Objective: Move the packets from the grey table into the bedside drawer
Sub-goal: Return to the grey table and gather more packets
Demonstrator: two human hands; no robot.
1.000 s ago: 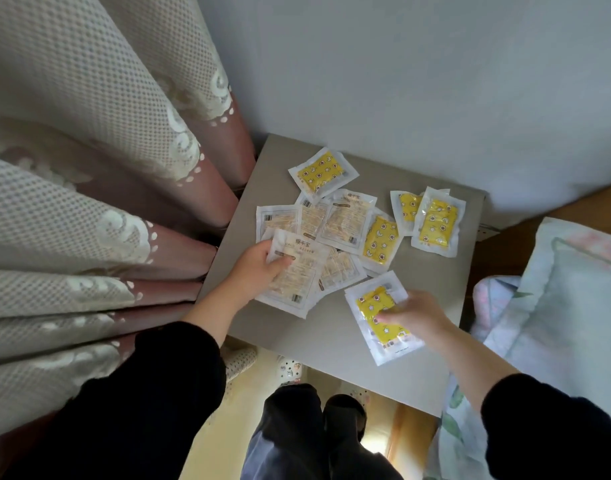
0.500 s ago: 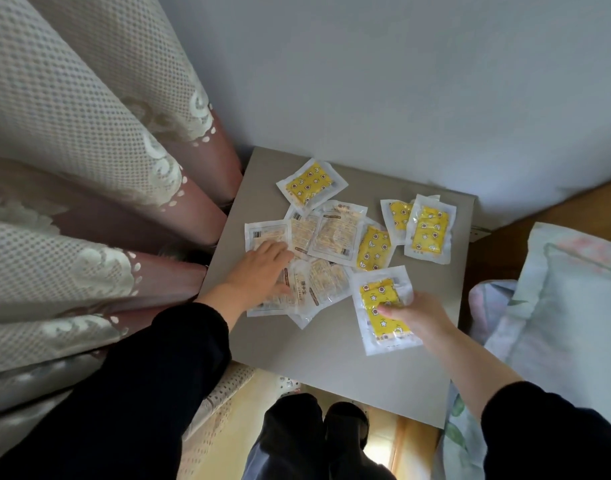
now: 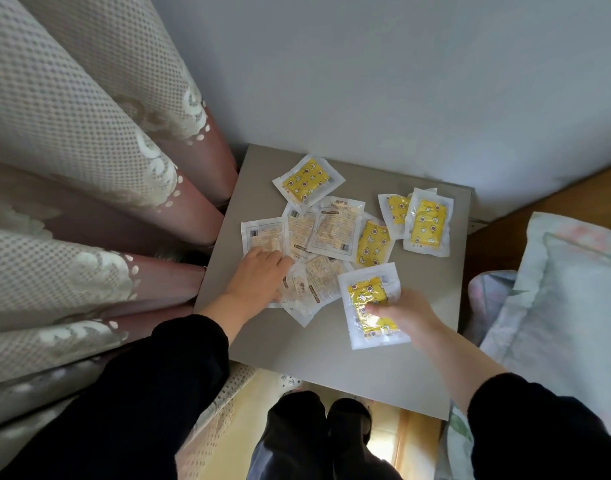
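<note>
Grey table (image 3: 332, 368) stood in the corner of a room, against a pale wall (image 3: 366, 81), with a dotted lace curtain (image 3: 72, 133) hanging at its left and a pillow (image 3: 574, 306) at its right. From the head camera, looking straight down, the person's dark-trousered legs (image 3: 297, 438) showed at the table's near edge.

All the packets lay on the table top. A far packet (image 3: 308, 179), yellow side up, sat alone near the wall, just touching the rest. Two more yellow ones, the right pair (image 3: 429, 221), overlapped each other near the right edge. In the middle was a loose pile (image 3: 337, 228) of pale packets, print side up, overlapping one another, with one yellow mid packet (image 3: 372, 242) tucked against its right side.

The left hand (image 3: 259, 275) lay palm down on the pile's left part, fingers straight and close together, pressing flat on the pale packets without curling round any. The right hand (image 3: 404, 315) was on the near packet (image 3: 361, 292), which lay closest to the person and touched the pile's corner. Its thumb rested on the yellow panel, and its fingers seemed to be tucked under the packet's crinkled right edge, pinching it, though the hand hid that edge. Both arms wore black sleeves (image 3: 158, 393).
</note>
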